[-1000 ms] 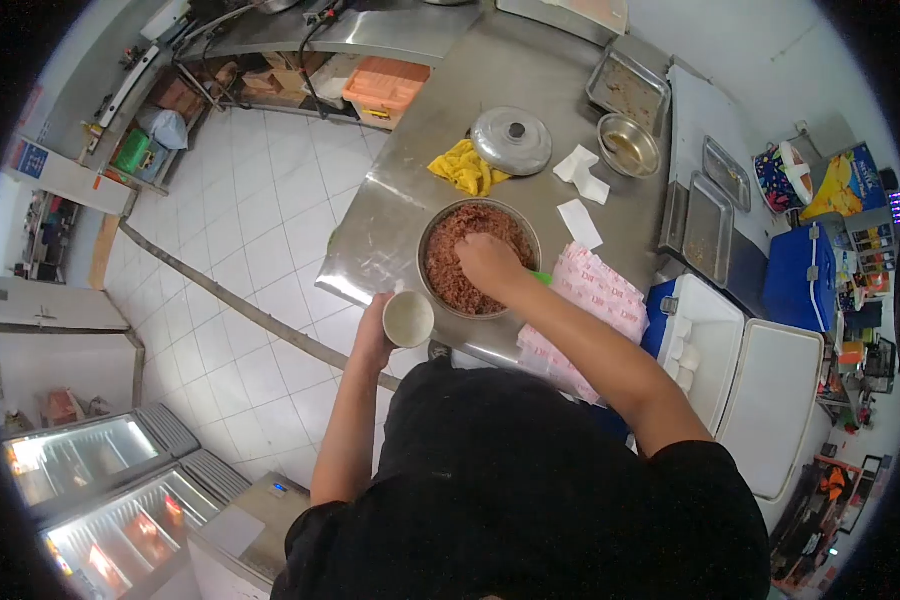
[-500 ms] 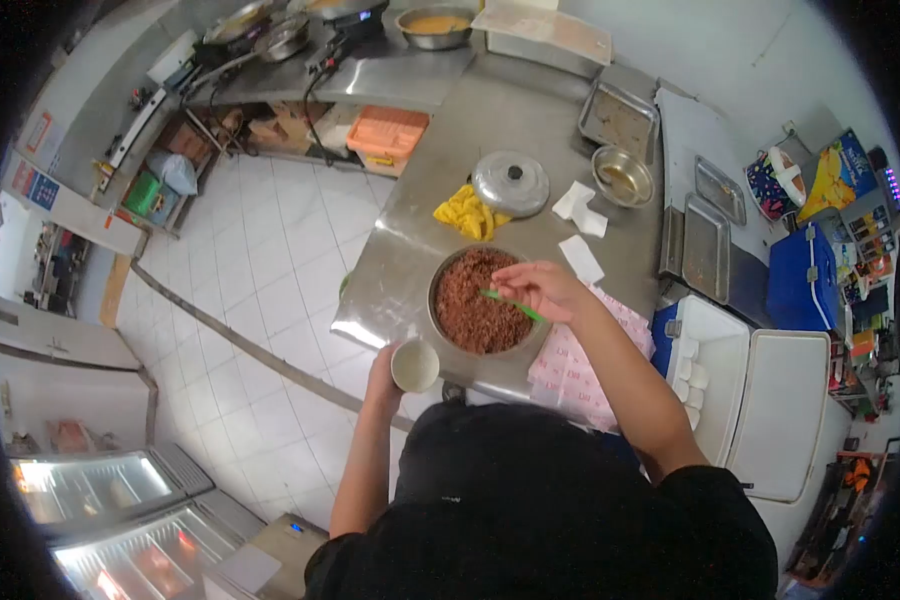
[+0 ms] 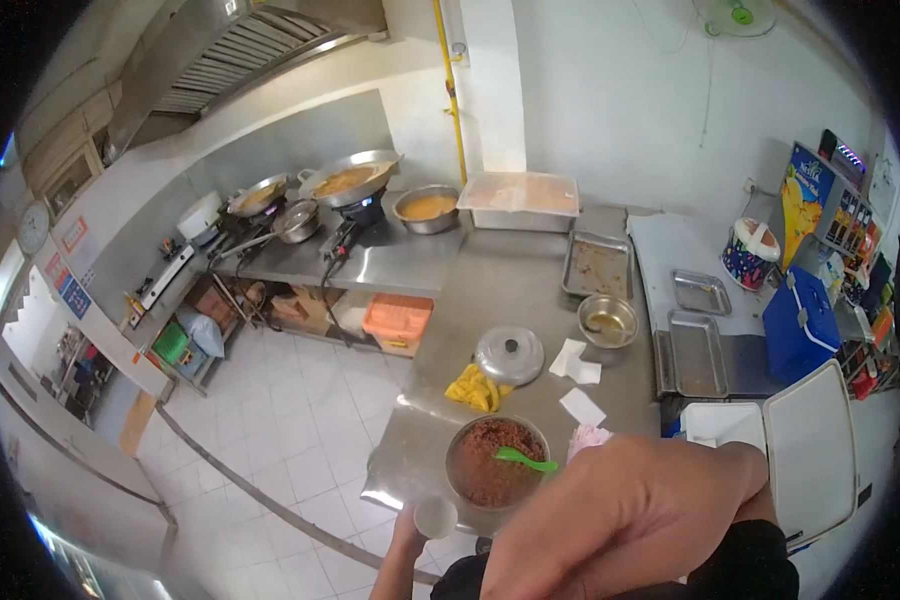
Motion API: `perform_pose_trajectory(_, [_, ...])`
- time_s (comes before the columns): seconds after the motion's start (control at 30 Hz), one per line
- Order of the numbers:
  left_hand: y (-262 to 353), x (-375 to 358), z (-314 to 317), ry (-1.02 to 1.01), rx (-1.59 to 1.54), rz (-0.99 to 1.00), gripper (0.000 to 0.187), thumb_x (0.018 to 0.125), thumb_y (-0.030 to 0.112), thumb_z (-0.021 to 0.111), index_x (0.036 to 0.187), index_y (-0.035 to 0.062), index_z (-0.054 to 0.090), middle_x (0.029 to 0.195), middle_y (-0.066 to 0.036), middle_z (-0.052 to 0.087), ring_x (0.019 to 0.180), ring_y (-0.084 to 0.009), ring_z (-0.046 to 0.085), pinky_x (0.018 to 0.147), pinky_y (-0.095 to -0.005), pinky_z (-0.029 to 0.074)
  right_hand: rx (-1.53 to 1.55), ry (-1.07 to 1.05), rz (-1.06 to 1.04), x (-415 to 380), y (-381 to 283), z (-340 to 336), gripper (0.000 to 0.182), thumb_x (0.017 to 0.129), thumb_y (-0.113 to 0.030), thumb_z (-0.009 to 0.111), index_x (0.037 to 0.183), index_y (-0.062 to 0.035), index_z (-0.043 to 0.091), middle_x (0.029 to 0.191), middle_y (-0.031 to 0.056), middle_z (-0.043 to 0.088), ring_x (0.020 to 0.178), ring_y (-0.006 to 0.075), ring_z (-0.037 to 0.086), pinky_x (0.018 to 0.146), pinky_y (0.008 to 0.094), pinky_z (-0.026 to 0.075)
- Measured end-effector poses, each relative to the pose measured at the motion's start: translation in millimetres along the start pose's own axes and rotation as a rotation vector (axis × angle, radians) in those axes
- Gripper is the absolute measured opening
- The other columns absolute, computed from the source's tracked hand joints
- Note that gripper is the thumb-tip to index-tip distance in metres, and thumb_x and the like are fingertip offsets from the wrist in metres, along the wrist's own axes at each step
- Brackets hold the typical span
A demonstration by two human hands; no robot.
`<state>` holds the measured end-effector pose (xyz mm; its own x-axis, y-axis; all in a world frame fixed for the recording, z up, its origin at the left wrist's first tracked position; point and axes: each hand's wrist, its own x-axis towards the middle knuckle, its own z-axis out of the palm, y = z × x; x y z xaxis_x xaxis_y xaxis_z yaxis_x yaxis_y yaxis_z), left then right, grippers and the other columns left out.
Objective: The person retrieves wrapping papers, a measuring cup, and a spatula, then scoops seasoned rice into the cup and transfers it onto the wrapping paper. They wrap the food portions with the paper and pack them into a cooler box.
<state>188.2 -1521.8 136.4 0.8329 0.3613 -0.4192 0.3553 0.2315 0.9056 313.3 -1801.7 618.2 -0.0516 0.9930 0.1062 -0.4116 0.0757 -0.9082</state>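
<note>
Holding a pale cup (image 3: 435,517) at the near edge of the steel table (image 3: 420,400), the left hand (image 3: 406,531) is keeping its fingers partly closed around the cup's side; the cup's opening is facing the camera. The right arm (image 3: 610,510) is bending up close to the camera and filling the lower right. Its hand is lying out of sight, so finger opening and any hold: cannot tell.

A round metal bowl (image 3: 454,484) is sitting near the table's front corner, just beside the cup, and is holding crumbly reddish-brown food (image 3: 492,478). A green utensil (image 3: 526,459) is resting on the food, its one end reaching the bowl's right rim. Pink-and-white paper (image 3: 587,438) is showing beside the bowl, partly hidden by the arm.

Beyond the bowl, a yellow cloth (image 3: 478,389) is lying crumpled against a domed metal lid (image 3: 510,355). White paper pieces (image 3: 576,362) are lying to the lid's right, with a smaller metal bowl (image 3: 608,321) sitting behind them and a shallow metal tray (image 3: 598,266) lying farther back.
</note>
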Motion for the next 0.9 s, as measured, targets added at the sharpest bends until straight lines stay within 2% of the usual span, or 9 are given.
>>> perform_pose_trajectory(0.03, [-1, 0, -3, -0.019, -0.065, 0.006, 0.026, 0.100, 0.018, 0.056, 0.117, 0.0026, 0.068, 0.100, -0.004, 0.069, 0.087, -0.0146, 0.066, 0.068, -0.0306, 0.053, 0.097, 0.000, 0.022, 1, 6, -5, 0.054, 0.093, -0.026, 0.076, 0.143, -0.0111, 0.060, 0.117, 0.0193, 0.072, 0.100, 0.0282, 0.071, 0.087, 0.0361, 0.057])
perform_pose_trajectory(0.1, [-17, -2, -7, -0.053, -0.202, -0.008, 0.025, 0.100, 0.017, 0.055, 0.117, 0.0031, 0.068, 0.099, -0.004, 0.069, 0.088, -0.0139, 0.066, 0.069, -0.0303, 0.053, -0.106, 0.194, 0.205, -2, 30, -3, 0.028, 0.101, -0.012, 0.064, 0.124, 0.0042, 0.068, 0.111, 0.0122, 0.072, 0.089, 0.0136, 0.069, 0.075, 0.0241, 0.055])
perform_pose_trajectory(0.2, [-15, -14, -13, 0.026, -0.521, -0.234, 0.025, 0.100, 0.015, 0.054, 0.116, 0.0024, 0.068, 0.099, -0.004, 0.069, 0.086, -0.0130, 0.067, 0.069, -0.0304, 0.054, 0.241, 0.441, 0.194, 2, 84, -25, 0.027, 0.100, -0.007, 0.063, 0.124, 0.0049, 0.066, 0.109, 0.0117, 0.071, 0.094, 0.0137, 0.068, 0.080, 0.0240, 0.055])
perform_pose_trajectory(0.23, [15, -32, 2, -0.028, -0.369, -0.038, 0.023, 0.100, 0.014, 0.054, 0.113, 0.0017, 0.069, 0.097, -0.004, 0.069, 0.083, -0.0133, 0.067, 0.068, -0.0302, 0.054, 0.392, 0.507, 0.134, 4, 122, -45, 0.027, 0.099, -0.006, 0.063, 0.123, 0.0056, 0.065, 0.109, 0.0117, 0.071, 0.094, 0.0140, 0.068, 0.080, 0.0241, 0.055])
perform_pose_trajectory(0.33, [-7, -30, -7, -0.060, -0.311, 0.001, 0.025, 0.101, 0.015, 0.050, 0.111, 0.0016, 0.068, 0.097, -0.005, 0.069, 0.082, -0.0152, 0.067, 0.069, -0.0318, 0.054, 0.550, 0.637, 0.047, 10, 244, -132, 0.024, 0.097, -0.002, 0.063, 0.120, 0.0062, 0.065, 0.106, 0.0091, 0.072, 0.087, 0.0121, 0.066, 0.079, 0.0249, 0.056])
perform_pose_trajectory(0.43, [-16, -25, -7, -0.070, -0.431, -0.195, 0.039, 0.104, 0.030, 0.041, 0.119, 0.0018, 0.062, 0.109, -0.010, 0.069, 0.096, -0.0254, 0.070, 0.077, -0.0433, 0.059, -0.423, 1.009, 0.277, 9, 326, -202, 0.036, 0.092, -0.004, 0.066, 0.126, 0.0048, 0.060, 0.110, 0.0176, 0.070, 0.100, 0.0239, 0.070, 0.087, 0.0345, 0.056])
perform_pose_trajectory(0.57, [-1, -23, 11, -0.071, -0.385, -0.099, 0.032, 0.102, 0.029, 0.048, 0.111, 0.0063, 0.069, 0.097, -0.004, 0.070, 0.085, -0.0166, 0.069, 0.071, -0.0337, 0.056, -1.469, 0.815, 0.192, -15, 400, -247, 0.052, 0.085, -0.009, 0.070, 0.135, -0.0014, 0.055, 0.116, 0.0227, 0.069, 0.105, 0.0346, 0.070, 0.086, 0.0459, 0.056])
perform_pose_trajectory(0.67, [4, -14, 17, -0.026, -0.526, -0.283, 0.043, 0.101, 0.042, 0.046, 0.117, 0.0078, 0.066, 0.102, -0.004, 0.070, 0.094, -0.0196, 0.070, 0.076, -0.0402, 0.058, -1.276, 0.911, 0.678, -6, 355, -215, 0.051, 0.088, -0.010, 0.067, 0.136, -0.0026, 0.054, 0.116, 0.0236, 0.068, 0.104, 0.0381, 0.069, 0.084, 0.0486, 0.056])
perform_pose_trajectory(0.9, [17, -14, 20, 0.039, -0.307, -0.087, 0.050, 0.103, 0.048, 0.047, 0.135, 0.0105, 0.056, 0.127, -0.011, 0.063, 0.117, -0.0303, 0.063, 0.092, -0.0539, 0.056, -1.602, 0.956, 0.773, -22, 394, -225, 0.037, 0.096, -0.013, 0.054, 0.131, -0.0048, 0.056, 0.103, 0.0211, 0.066, 0.090, 0.0405, 0.071, 0.074, 0.0531, 0.057])
